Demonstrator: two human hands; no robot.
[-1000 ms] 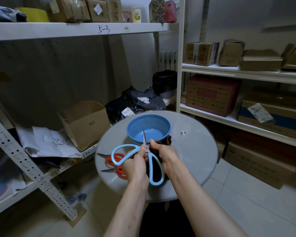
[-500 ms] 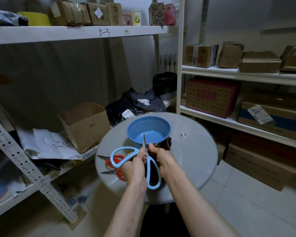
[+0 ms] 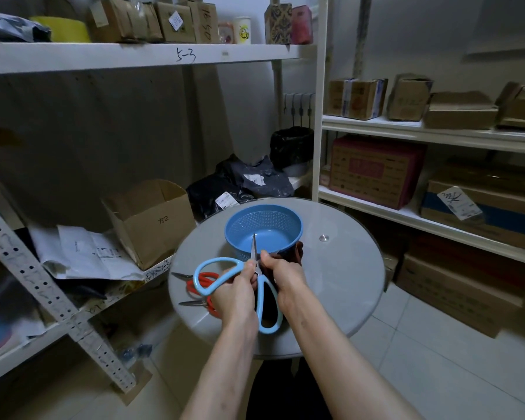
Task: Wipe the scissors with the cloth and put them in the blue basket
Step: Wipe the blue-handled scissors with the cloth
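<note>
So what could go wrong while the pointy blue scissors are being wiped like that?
1. The right hand, holding the dark cloth, pinches right beside the bare blade of the blue scissors. A slip while wiping could nick a finger.
2. The red scissors lie near the left edge of the table, close to the left hand gripping the blue handle. A nudge from that arm might knock them to the floor.

Round glass table (image 3: 346, 283), blue basket (image 3: 287, 212), red-handled scissors (image 3: 194, 303)
</note>
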